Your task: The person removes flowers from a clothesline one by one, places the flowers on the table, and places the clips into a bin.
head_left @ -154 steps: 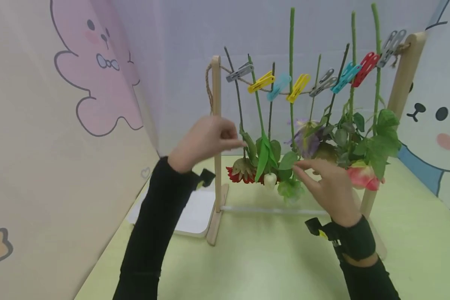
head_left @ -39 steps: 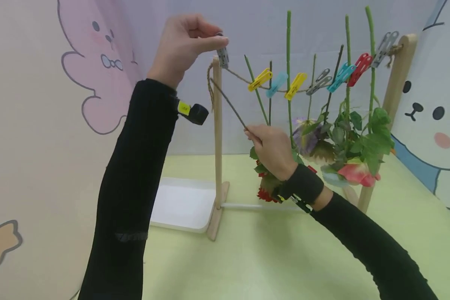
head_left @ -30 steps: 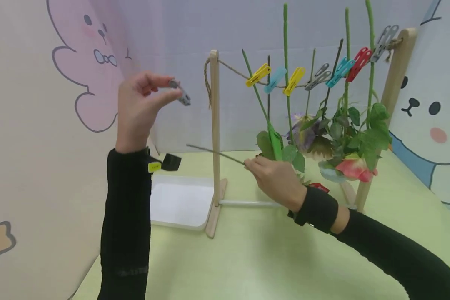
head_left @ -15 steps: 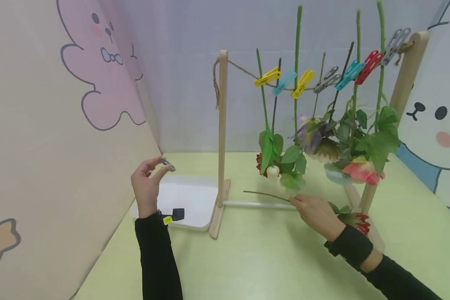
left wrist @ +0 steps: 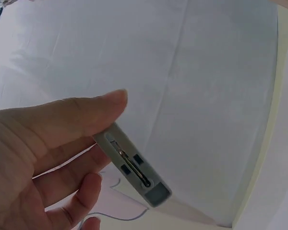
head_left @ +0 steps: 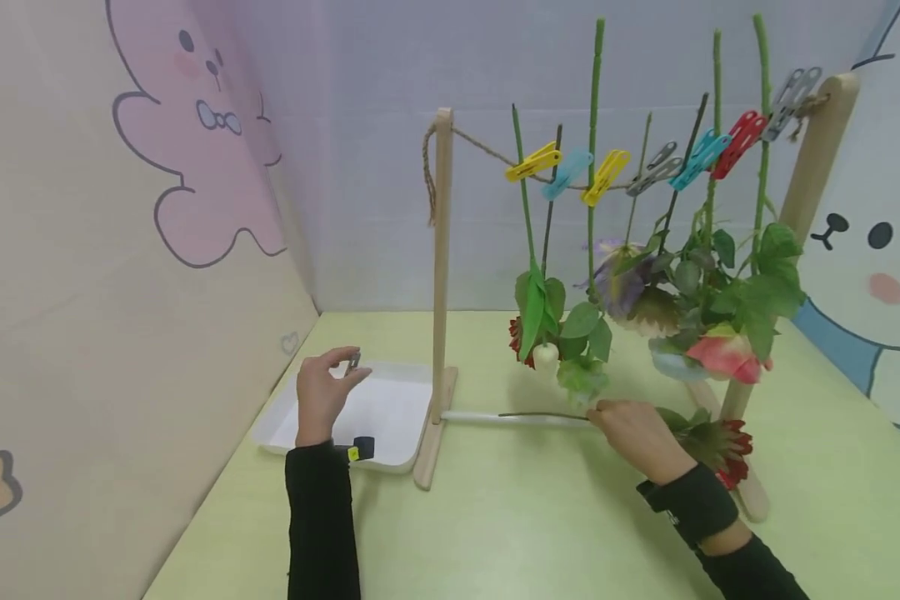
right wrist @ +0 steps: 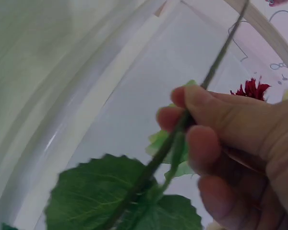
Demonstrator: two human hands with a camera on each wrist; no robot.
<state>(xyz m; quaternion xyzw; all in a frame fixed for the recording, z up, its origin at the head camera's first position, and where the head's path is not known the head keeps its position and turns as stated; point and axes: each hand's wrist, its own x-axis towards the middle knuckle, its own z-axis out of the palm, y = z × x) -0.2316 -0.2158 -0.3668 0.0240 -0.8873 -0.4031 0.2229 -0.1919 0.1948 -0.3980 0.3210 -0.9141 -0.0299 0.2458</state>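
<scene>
My left hand (head_left: 321, 393) pinches a grey clothespin (left wrist: 134, 165) between thumb and fingers, over the white tray (head_left: 390, 450) in the head view. My right hand (head_left: 640, 435) grips the thin dark stem (right wrist: 158, 153) of a red flower (head_left: 729, 454), which lies nearly level at the foot of the rack. The flower head points right and the stem's bare end points left along the white rod (head_left: 472, 417). Green leaves (right wrist: 93, 191) fill the lower part of the right wrist view.
A wooden rack (head_left: 441, 275) carries a twine line (head_left: 483, 150). Several artificial flowers hang from it head down, held by clothespins such as a yellow one (head_left: 534, 162) and a red one (head_left: 738, 143). A pale curtain (head_left: 367, 233) stands behind the table (head_left: 487, 533).
The grey clothespin has come off the line's left end; my left hand has brought it down over the tray. My right hand has carried the red flower down and right, turning its stem level.
</scene>
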